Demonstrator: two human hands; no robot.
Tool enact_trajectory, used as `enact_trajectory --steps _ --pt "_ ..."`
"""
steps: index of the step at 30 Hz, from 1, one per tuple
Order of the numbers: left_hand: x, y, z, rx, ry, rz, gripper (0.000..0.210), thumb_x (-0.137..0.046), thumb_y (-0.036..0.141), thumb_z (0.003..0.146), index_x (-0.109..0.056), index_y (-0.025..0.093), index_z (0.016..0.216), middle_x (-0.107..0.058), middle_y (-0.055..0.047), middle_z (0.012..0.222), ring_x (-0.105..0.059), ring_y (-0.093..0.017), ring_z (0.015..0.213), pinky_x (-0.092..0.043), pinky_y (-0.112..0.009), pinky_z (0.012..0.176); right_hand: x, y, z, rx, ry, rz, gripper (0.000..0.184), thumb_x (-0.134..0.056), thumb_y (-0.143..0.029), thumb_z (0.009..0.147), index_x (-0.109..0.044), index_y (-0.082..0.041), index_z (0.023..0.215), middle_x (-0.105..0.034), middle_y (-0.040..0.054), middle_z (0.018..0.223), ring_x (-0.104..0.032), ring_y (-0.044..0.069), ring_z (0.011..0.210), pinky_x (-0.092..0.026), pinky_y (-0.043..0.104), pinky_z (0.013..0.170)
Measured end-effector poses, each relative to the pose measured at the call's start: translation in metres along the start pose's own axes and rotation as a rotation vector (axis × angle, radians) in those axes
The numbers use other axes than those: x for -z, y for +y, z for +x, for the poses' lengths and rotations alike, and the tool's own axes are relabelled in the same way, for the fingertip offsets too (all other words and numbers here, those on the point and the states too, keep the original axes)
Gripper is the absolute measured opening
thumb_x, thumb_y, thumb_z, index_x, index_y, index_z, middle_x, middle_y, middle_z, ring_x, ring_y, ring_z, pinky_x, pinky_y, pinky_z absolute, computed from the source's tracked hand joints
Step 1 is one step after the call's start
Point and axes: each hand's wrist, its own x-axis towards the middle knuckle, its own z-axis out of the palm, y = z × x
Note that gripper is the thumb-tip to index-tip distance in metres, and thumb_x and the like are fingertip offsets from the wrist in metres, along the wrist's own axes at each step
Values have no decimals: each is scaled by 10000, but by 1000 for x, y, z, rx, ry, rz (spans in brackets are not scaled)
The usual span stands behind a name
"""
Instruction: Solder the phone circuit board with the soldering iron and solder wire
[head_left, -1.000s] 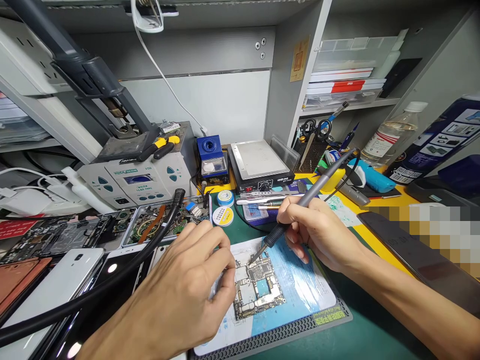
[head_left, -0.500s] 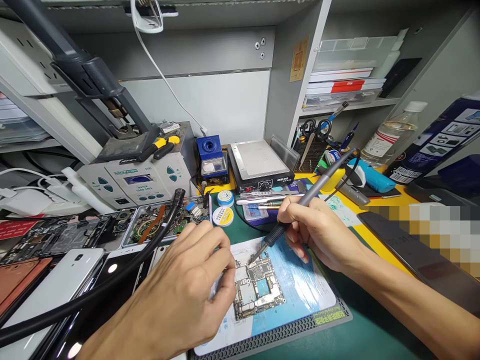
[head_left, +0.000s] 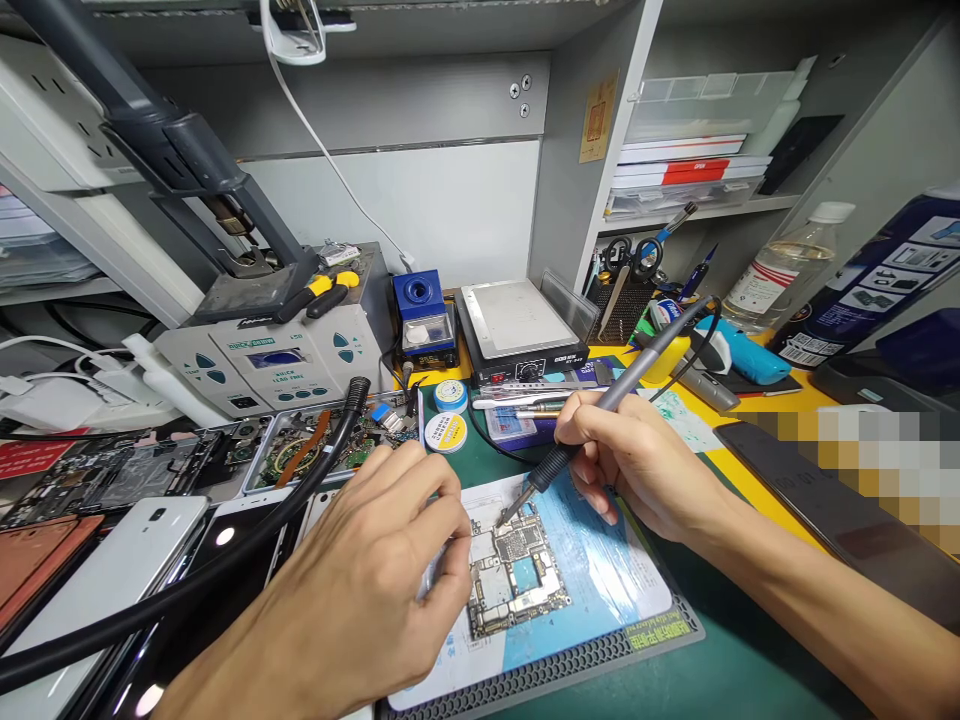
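A soldering iron [head_left: 640,362] with a ribbed black grip is held like a pen in my right hand [head_left: 637,455]. Its metal tip meets the upper part of a phone circuit board [head_left: 495,585], which lies flat and has a square cutout. My left hand [head_left: 390,560] is curled at the board's left edge, fingers bent and close together. Whatever they may hold is hidden behind the knuckles. Under the board is a blue and white sheet [head_left: 592,560] on a grey-edged work mat [head_left: 600,655].
A black hose [head_left: 300,500] crosses the left side over several phones [head_left: 135,570]. Behind the hands stand two small round tins [head_left: 445,433], a heating plate [head_left: 521,320], a blue iron holder [head_left: 420,310] and a grey soldering station [head_left: 277,350]. A dark phone [head_left: 795,490] lies at right.
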Motion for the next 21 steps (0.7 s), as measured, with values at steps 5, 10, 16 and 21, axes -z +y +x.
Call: enact_trajectory --steps 5,10,16,21 --pt "0 -1 0 4 -3 1 146 -530 88 933 -600 162 829 -575 -43 882 -454 -186 850 -362 -386 759 0 1 -1 0 -3 0 203 -654 -239 710 -506 -220 573 -482 -64 410 -434 93 269 -290 171 238" --pt "-1 -1 0 9 -7 -2 137 -536 89 932 -598 161 833 -579 -43 891 -460 -188 859 -369 -391 773 0 0 0 4 -5 -1 198 -656 -235 702 -508 -219 572 -481 -65 407 -439 95 270 -286 170 239" --pt "-1 -1 1 10 -6 -4 142 -537 89 933 -597 162 826 -578 -42 888 -459 -186 855 -363 -391 770 2 1 -1 5 -1 -2 203 -644 -234 722 -501 -221 577 -479 -68 412 -439 94 271 -291 166 240" --pt "0 -1 0 4 -6 -2 144 -536 95 935 -597 163 824 -577 -43 888 -456 -187 854 -359 -388 759 1 1 -1 4 -3 -4 203 -650 -235 717 -505 -220 576 -480 -67 415 -438 94 268 -294 170 236"
